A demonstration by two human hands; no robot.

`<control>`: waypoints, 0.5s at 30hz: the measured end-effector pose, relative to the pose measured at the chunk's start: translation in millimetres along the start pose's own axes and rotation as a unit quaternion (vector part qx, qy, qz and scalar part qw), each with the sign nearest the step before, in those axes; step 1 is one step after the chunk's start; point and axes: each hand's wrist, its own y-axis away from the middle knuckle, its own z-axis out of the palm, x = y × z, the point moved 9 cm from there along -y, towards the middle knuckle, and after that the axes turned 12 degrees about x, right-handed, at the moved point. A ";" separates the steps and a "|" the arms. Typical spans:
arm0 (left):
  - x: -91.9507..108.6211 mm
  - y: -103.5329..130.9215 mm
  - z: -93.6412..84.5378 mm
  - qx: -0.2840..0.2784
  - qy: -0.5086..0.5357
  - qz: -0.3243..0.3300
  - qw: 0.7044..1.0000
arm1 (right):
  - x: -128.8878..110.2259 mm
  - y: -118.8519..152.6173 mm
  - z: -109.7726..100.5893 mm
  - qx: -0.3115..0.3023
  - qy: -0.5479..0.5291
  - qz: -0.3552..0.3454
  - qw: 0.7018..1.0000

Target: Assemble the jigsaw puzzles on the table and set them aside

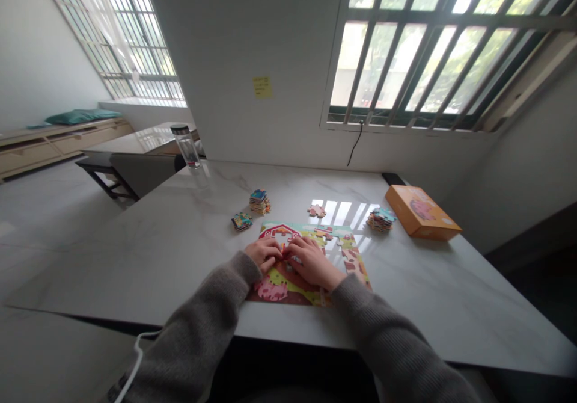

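My left hand [264, 252] and my right hand [312, 262] meet over a farm-picture jigsaw puzzle [273, 290] lying flat on the table. Between the fingertips of both hands is a small reddish puzzle piece [283, 248], mostly covered by the fingers. A red barn shows just beyond the hands, and a pink pig lies in the near left part of the picture. My right hand and wrist hide much of the puzzle's middle. A loose pinkish piece [317, 210] rests beyond the puzzle's far edge.
Stacked puzzle pieces stand at the far left [259, 201] and at the right [381, 219]. A lower pile [242, 221] sits nearer left. An orange box [422, 212] and a dark flat object [393, 178] lie at right; a glass bottle [186, 146] stands at the table's far left.
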 end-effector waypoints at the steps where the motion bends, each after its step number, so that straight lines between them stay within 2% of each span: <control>1: 0.9 -0.2 0.0 -0.001 -0.006 0.003 1.000 | 0.9 -0.3 0.1 0.002 0.001 0.005 1.000; 6: 6.2 -0.3 0.4 -0.011 -0.016 0.028 0.999 | 2.7 -0.5 -1.2 0.001 -0.005 0.012 1.000; 15: 12.8 1.1 3.5 -0.018 -0.011 0.023 1.000 | -4.7 1.1 -10.0 -0.005 -0.051 -0.029 0.998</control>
